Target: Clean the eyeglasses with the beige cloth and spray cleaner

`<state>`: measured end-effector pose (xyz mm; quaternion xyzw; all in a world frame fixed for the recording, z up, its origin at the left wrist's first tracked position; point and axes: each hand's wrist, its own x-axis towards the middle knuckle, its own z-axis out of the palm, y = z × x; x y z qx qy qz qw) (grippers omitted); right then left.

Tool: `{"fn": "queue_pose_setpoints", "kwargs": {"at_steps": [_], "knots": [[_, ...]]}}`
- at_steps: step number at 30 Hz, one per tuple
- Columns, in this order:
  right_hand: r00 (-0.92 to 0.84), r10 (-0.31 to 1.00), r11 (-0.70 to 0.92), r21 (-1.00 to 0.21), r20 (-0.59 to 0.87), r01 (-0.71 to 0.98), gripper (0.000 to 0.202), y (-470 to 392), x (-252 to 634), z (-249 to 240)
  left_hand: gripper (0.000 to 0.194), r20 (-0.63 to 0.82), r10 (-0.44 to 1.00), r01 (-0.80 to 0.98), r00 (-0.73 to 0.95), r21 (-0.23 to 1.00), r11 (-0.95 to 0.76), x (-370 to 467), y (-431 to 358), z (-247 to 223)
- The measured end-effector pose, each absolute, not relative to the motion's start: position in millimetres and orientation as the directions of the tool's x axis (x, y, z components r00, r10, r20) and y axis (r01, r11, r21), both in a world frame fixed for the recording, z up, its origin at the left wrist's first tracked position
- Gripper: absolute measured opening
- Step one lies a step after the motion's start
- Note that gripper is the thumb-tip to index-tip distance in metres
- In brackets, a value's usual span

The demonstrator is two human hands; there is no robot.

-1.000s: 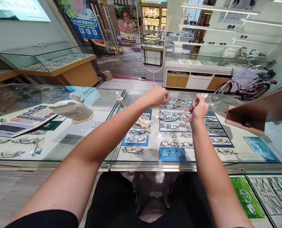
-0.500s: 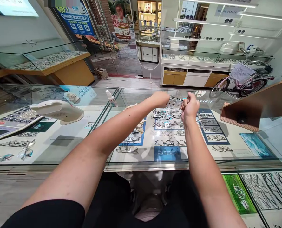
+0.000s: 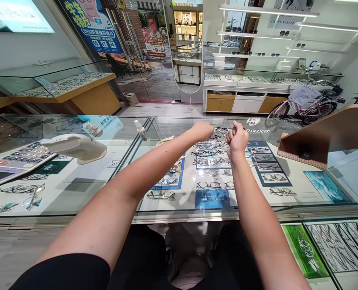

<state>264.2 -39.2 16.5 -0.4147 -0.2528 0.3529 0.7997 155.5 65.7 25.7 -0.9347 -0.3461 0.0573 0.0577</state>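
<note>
Both my arms stretch out over a glass-topped display counter (image 3: 179,214). My left hand (image 3: 202,131) is closed, its back toward me, so the fingertips are hidden. To its right my right hand (image 3: 237,138) is closed too, thumb uppermost. A gap separates the two hands. Dark eyeglass frames show in that gap, and I cannot tell whether they are held or lie under the glass. Below the hands, rows of eyeglasses (image 3: 209,185) lie inside the counter. A small spray bottle (image 3: 141,130) and a pale cloth (image 3: 164,141) are left of my left hand.
A white handheld device (image 3: 76,148) and a large calculator (image 3: 18,161) lie on the left. A wooden-backed stand (image 3: 323,133) rises at right. A bicycle (image 3: 310,102) stands beyond the counter. More frames fill a tray (image 3: 343,245) at lower right.
The view has tilted up slightly, so the scene sits lower. My right hand has shifted a little to the left, toward my left hand. Both hands stay closed.
</note>
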Motion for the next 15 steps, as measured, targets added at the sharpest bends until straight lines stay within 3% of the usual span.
{"fn": "queue_pose_setpoints", "kwargs": {"at_steps": [15], "knots": [[0.524,0.837,0.396,-0.833,0.154,-0.387,0.064,-40,268,16,0.031,-0.079,0.692,0.676,0.718,-0.161,-0.719,172,92,31]]}}
